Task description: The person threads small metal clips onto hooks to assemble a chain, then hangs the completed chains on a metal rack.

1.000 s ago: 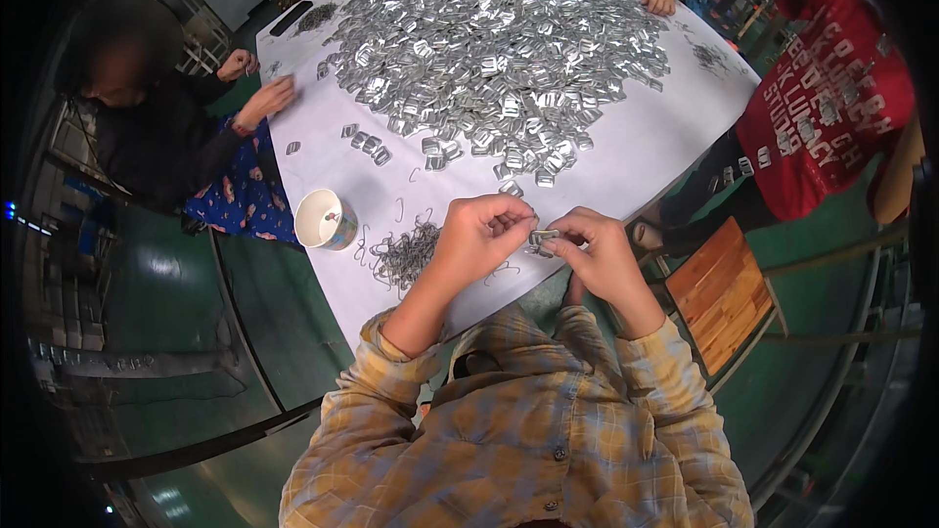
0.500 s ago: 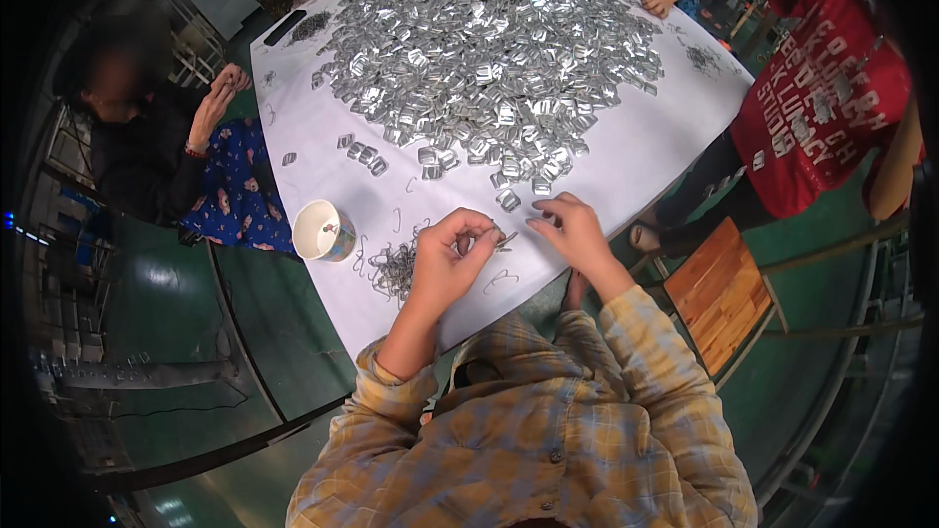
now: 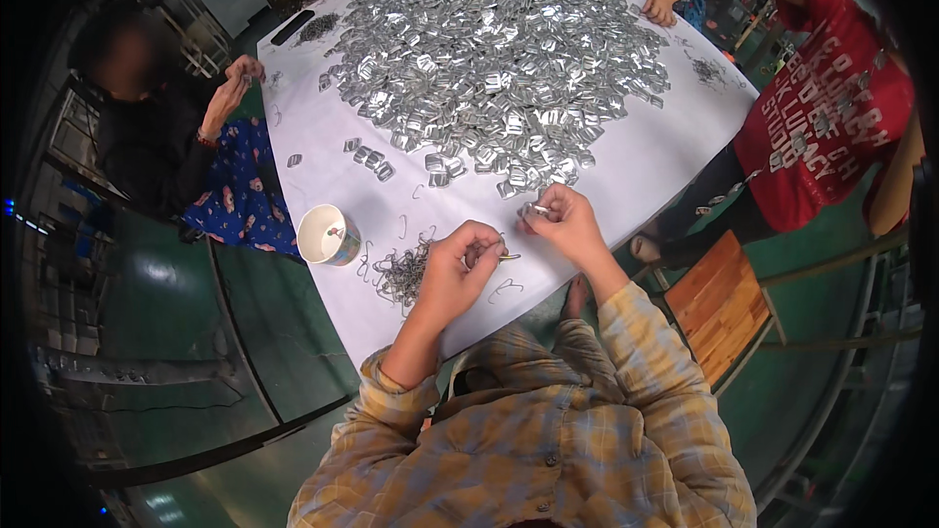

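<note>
My left hand (image 3: 460,264) has its fingers pinched shut on a thin wire hook (image 3: 506,256). My right hand (image 3: 564,220) is clamped on a small silver metal buckle (image 3: 537,208), lifted at the near edge of the buckle heap (image 3: 499,59). A second ago both hands met over one piece; now they sit apart, each with its own part, so I judge a fresh pairing is starting. Loose wire hooks (image 3: 401,274) lie beside a paper cup (image 3: 328,235) on the white table (image 3: 675,152).
</note>
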Tool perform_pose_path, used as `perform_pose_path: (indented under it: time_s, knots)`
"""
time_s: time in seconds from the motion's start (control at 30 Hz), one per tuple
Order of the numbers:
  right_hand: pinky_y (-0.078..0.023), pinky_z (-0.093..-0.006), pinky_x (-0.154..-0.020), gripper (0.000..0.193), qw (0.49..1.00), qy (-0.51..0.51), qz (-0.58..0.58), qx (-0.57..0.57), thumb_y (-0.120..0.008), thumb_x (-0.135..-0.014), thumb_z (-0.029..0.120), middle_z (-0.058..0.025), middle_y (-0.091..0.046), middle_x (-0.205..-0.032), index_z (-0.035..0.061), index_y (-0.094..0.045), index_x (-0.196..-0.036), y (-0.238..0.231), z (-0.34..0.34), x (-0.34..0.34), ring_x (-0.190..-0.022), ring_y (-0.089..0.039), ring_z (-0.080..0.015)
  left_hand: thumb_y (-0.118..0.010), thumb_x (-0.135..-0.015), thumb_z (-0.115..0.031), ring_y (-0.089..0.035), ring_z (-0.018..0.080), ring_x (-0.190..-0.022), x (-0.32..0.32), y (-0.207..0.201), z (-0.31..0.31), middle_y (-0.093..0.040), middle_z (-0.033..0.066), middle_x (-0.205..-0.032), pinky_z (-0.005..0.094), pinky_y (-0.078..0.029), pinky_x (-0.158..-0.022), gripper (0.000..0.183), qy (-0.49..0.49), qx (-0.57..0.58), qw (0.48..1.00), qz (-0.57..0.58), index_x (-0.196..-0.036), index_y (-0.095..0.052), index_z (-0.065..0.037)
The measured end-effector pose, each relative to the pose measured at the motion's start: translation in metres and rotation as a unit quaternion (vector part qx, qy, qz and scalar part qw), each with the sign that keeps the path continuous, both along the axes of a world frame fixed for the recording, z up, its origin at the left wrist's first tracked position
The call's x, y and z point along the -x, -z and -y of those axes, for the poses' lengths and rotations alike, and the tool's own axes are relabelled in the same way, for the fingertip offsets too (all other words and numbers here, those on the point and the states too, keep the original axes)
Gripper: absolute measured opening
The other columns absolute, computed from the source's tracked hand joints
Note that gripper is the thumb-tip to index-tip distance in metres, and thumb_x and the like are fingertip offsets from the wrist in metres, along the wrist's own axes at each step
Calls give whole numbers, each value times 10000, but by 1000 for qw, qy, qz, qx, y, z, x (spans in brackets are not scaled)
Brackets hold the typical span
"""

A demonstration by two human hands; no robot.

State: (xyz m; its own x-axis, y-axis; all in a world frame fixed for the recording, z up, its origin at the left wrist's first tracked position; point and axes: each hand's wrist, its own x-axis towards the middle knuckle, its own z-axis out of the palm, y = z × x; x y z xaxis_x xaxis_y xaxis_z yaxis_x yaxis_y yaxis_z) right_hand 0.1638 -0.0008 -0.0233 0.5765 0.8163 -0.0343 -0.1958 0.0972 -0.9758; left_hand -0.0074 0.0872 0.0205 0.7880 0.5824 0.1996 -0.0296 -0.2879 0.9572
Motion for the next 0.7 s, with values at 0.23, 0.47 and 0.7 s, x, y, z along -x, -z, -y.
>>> perform_pose_path:
  time_s: [0.23, 0.47, 0.7]
  knots:
    - [-347, -168, -493, 114, 988, -73, 113, 70, -686, -748, 33, 46, -563, -682, -6, -634, -841, -61, 41, 7, -560, -442, 1, -615, -788, 17, -496, 65, -617, -16, -14, 11, -608, 24, -733, 214, -395, -558, 95, 34, -77, 995, 44, -876, -587, -6]
    - [-357, -188, -489, 118, 964, -79, 208, 144, -671, -774, 51, 30, -559, -676, -19, -648, -866, -82, 54, 14, -575, -469, -19, -633, -776, 13, -511, 98, -607, -18, -14, 18, -598, 47, -736, 229, -405, -547, 112, 5, -146, 988, 46, -877, -594, -16]
    - [-415, -257, -498, 157, 942, -8, 323, 93, -659, -758, 85, -90, -593, -680, -38, -619, -848, -86, 56, 23, -555, -545, -134, -674, -752, -31, -563, 198, -653, -4, -8, 9, -612, 83, -792, 290, -452, -600, 189, -30, -191, 981, 5, -931, -615, -35]
